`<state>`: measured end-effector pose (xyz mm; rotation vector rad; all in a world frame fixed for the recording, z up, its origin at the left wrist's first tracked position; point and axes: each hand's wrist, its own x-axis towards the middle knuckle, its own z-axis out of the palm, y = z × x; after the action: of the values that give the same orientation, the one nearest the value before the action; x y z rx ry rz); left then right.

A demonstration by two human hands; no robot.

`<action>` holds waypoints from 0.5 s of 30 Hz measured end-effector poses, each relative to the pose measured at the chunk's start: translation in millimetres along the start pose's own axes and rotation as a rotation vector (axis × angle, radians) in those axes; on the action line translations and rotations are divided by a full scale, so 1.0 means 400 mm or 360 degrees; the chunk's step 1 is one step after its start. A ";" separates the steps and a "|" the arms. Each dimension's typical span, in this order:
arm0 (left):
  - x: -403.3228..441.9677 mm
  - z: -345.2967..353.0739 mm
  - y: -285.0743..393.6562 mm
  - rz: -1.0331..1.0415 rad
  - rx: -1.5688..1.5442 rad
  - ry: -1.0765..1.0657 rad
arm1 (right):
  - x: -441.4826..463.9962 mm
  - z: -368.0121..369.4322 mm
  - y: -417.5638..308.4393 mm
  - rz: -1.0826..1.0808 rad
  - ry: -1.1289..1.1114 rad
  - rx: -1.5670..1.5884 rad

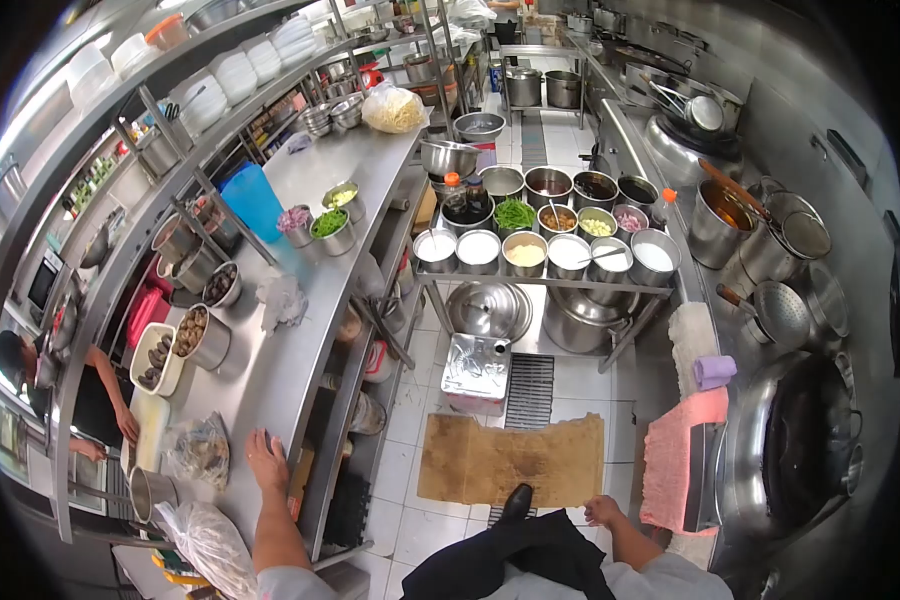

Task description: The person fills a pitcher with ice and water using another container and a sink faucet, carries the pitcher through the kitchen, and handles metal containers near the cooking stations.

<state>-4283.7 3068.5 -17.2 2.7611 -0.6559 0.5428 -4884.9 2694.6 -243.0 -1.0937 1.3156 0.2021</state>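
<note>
Rests left hand [267, 461], fingers slightly apart, on steel counter [232, 372]; hangs right hand [602, 512], fingers curled, closure indeterminable, above tiled floor [395, 458]; faces pot-laden rack [530, 281].

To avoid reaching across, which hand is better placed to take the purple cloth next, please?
Probably the right hand, being nearer the purple cloth; the left hand rests on the steel counter opposite.

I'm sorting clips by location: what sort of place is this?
Likely a restaurant kitchen: a large wok, a rack of seasoning pots and a long steel counter.
</note>
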 end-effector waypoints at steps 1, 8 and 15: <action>0.001 -0.001 -0.001 -0.0001 -0.0026 0.0012 | -0.004 -0.005 -0.007 0.0021 -0.0021 -0.0072; -0.114 -0.050 0.174 0.0483 -0.0402 0.0010 | 0.117 -0.058 0.103 -0.0251 -0.0306 -0.0978; -0.885 -0.012 0.179 0.0199 -0.1020 -0.1248 | -0.056 0.070 0.106 -0.0211 -0.0172 -0.0568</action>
<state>-4612.5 3142.5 -146.9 2.2379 -0.9470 -0.6744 -4901.9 2747.1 -250.1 -1.4456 1.1304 0.4028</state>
